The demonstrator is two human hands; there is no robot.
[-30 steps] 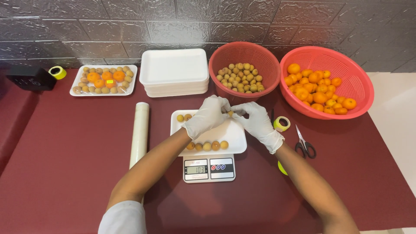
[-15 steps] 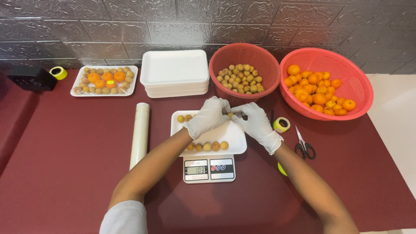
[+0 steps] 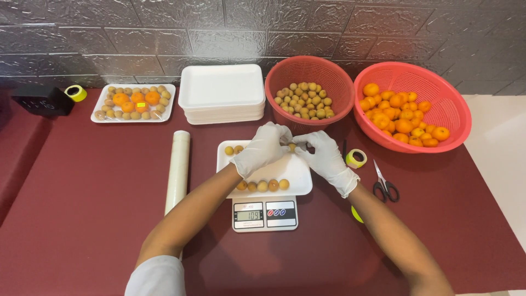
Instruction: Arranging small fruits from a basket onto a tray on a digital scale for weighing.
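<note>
A white foam tray (image 3: 298, 174) rests on a digital scale (image 3: 264, 214) at the table's middle. Two small tan fruits (image 3: 234, 149) lie at its far left corner and a row of several (image 3: 263, 186) lines its near edge. My left hand (image 3: 262, 149) and my right hand (image 3: 325, 155), both in white gloves, meet over the tray's far edge. Their fingertips pinch a small tan fruit (image 3: 292, 147) between them.
A red basket of small tan fruits (image 3: 308, 100) and a red basket of oranges (image 3: 402, 116) stand behind. A stack of foam trays (image 3: 221, 94), a filled tray (image 3: 133, 102), a film roll (image 3: 178, 169), yellow tape (image 3: 356, 159) and scissors (image 3: 384, 185) lie around.
Both hands have stayed over the tray's far edge, with only small finger movements on the fruit held between them.
</note>
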